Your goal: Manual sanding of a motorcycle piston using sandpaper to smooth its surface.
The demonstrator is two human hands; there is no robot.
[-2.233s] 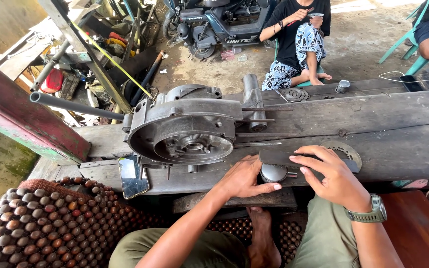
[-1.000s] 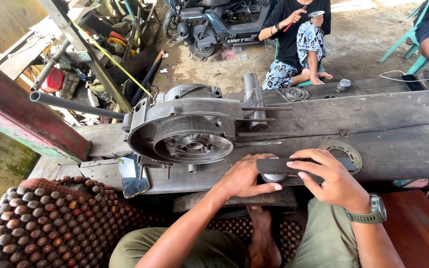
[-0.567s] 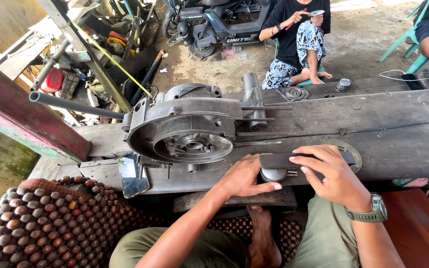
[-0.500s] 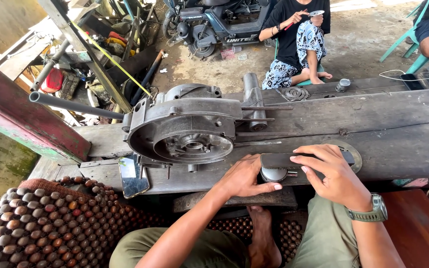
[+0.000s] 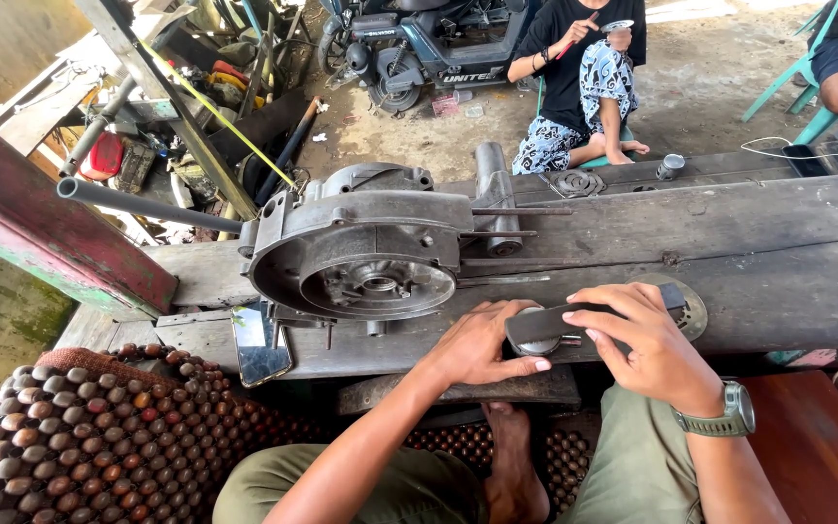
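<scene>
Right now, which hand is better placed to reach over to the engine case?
Left, probably. The left hand rests at the dark part's left end, right below the engine case. The right hand lies over the part further right, so it would have to cross the left.

Greys, browns and a few bright spots

The engine crankcase (image 5: 366, 257) is dull grey metal on a weathered grey-brown wooden bench (image 5: 749, 243); the beaded seat mat (image 5: 80, 427) mixes brown, tan and reddish beads (a speckled pattern). The trousers (image 5: 632, 475) are olive green, the wristwatch (image 5: 725, 415) a matching olive. A seated person wears a black shirt (image 5: 569, 58) and blue-and-white patterned bottoms (image 5: 589, 97). The beam (image 5: 41, 218) at left is dark red with a green edge.
</scene>
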